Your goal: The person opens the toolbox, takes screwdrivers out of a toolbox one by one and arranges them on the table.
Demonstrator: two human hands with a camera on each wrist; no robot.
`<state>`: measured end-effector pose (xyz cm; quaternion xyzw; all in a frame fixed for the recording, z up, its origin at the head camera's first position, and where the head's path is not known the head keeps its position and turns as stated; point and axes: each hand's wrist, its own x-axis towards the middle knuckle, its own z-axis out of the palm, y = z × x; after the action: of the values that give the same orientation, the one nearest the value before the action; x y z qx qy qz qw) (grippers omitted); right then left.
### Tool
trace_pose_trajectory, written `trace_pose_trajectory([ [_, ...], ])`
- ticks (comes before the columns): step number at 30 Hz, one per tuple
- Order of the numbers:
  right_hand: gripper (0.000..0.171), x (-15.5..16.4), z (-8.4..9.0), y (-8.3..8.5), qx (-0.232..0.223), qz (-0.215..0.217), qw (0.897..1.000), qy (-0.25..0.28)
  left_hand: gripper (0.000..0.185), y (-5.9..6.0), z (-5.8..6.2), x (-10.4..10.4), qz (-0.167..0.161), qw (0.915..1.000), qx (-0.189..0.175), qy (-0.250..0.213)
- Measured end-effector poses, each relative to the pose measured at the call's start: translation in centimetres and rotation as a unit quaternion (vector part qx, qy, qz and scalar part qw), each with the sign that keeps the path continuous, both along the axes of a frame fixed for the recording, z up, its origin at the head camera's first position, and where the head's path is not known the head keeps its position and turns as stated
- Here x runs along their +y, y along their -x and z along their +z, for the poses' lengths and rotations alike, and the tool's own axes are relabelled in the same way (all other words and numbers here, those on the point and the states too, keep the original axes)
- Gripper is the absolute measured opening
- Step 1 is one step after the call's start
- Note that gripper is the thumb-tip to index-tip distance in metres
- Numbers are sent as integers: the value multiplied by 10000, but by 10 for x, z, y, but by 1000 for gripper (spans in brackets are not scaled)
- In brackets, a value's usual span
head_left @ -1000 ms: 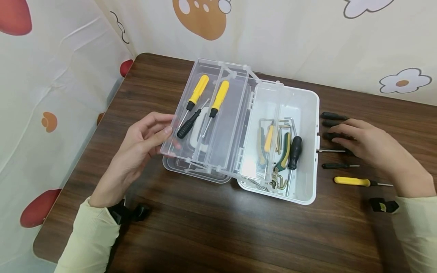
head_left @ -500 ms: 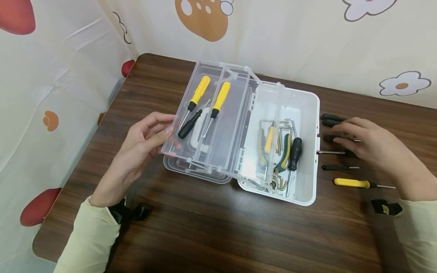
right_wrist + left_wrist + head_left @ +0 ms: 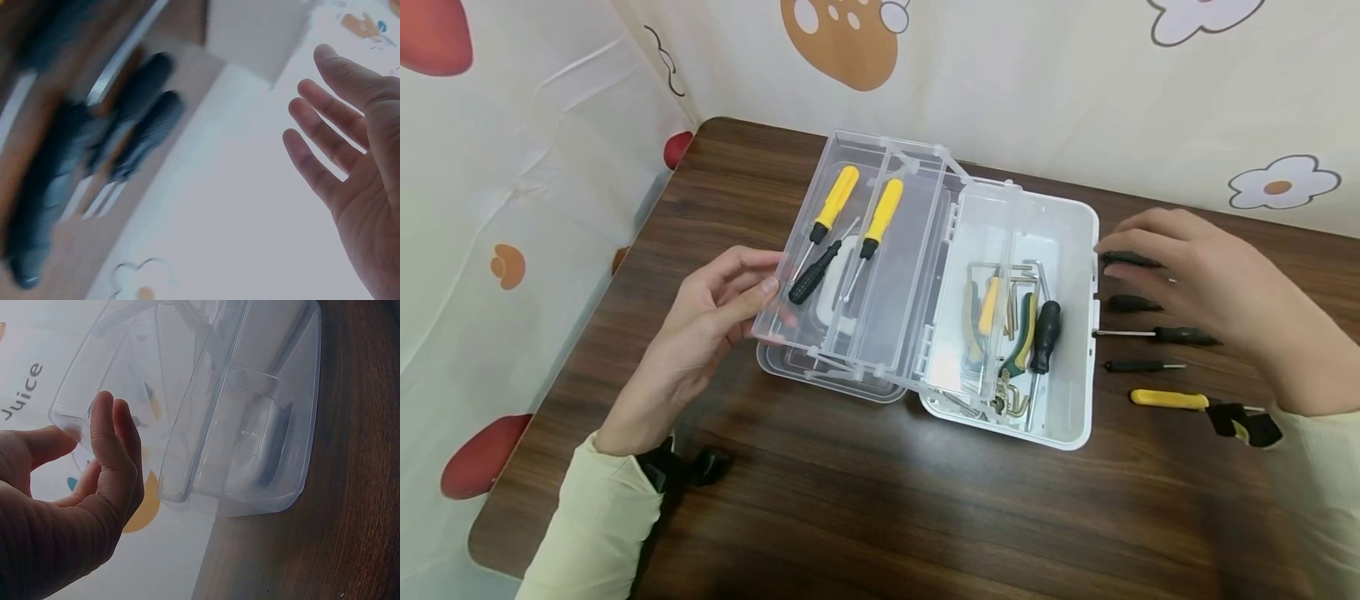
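Observation:
My left hand (image 3: 700,325) pinches the left edge of a clear plastic tray (image 3: 917,250), thumb on top. The tray is hinged to an opened white toolbox (image 3: 1078,400). Inside the tray lie a yellow screwdriver (image 3: 837,200), a second yellow screwdriver (image 3: 883,212) and a small black screwdriver (image 3: 816,271). My right hand (image 3: 1202,292) hovers over the table right of the box, by a black-handled screwdriver (image 3: 1129,260). The right wrist view shows that hand (image 3: 356,150) with fingers apart and nothing held.
Pliers (image 3: 1024,337), a black screwdriver (image 3: 1047,337) and hex keys (image 3: 1037,271) lie in the box. Right of it, several screwdrivers lie in a column, among them a long black one (image 3: 1183,335) and a yellow one (image 3: 1172,400). A patterned curtain (image 3: 1075,100) hangs behind the table.
My right hand has moved away from the middle black screwdrivers toward the back of the table, uncovering the long black one's handle. My left hand stays on the tray edge.

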<state>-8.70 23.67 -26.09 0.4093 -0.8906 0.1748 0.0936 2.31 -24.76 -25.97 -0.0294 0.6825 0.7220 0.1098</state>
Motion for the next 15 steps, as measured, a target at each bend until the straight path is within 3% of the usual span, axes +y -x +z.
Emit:
trace_pose_trajectory([
  [4, 31, -22, 16, 6, 70, 529, 9984, 184, 26, 0, 0, 0, 8, 10000, 20, 2],
  [6, 19, -35, 24, 8, 103, 705, 9973, 201, 26, 0, 0, 0, 17, 10000, 31, 9],
  [11, 39, -71, 42, 11, 260, 1105, 9934, 159, 26, 0, 1, 0, 39, 10000, 10, 62],
  [15, 40, -97, 54, 12, 296, 1357, 9903, 89, 26, 0, 0, 0, 44, 10000, -12, 70],
])
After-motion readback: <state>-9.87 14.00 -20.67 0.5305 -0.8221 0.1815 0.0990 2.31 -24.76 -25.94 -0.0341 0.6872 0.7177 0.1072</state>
